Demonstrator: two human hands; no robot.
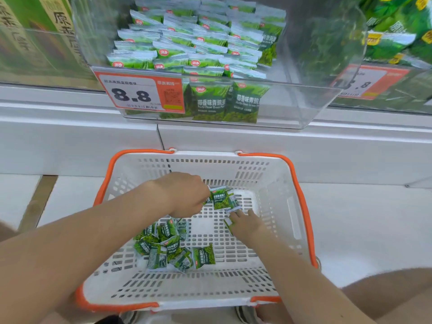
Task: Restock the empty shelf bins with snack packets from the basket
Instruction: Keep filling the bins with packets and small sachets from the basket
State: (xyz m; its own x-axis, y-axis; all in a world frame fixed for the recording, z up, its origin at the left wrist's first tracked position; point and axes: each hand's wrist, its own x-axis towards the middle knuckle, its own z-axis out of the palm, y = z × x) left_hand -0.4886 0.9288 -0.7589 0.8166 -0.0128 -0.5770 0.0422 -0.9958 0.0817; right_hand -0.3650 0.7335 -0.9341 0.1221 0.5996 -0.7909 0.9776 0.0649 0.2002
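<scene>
A white basket with orange rim (301, 197) stands on the floor below the shelf. Both hands reach into it. My left hand (187, 195) grips a bunch of small green snack packets (222, 198) just above the basket floor. My right hand (246, 224) lies low by the right side, fingers curled round another green packet (228, 224). A loose pile of several green packets (173, 246) lies on the basket floor at the left. Above, a clear shelf bin (304, 106) holds rows of the same green packets (187, 43), with room free on its right side.
An orange and white price tag reading 8.8 (140, 94) hangs on the bin's front. Neighbouring bins hold boxed goods (35, 31) at left and larger green bags (397, 31) at right. A white shelf ledge (233, 139) runs behind the basket. My knee (397, 293) shows at lower right.
</scene>
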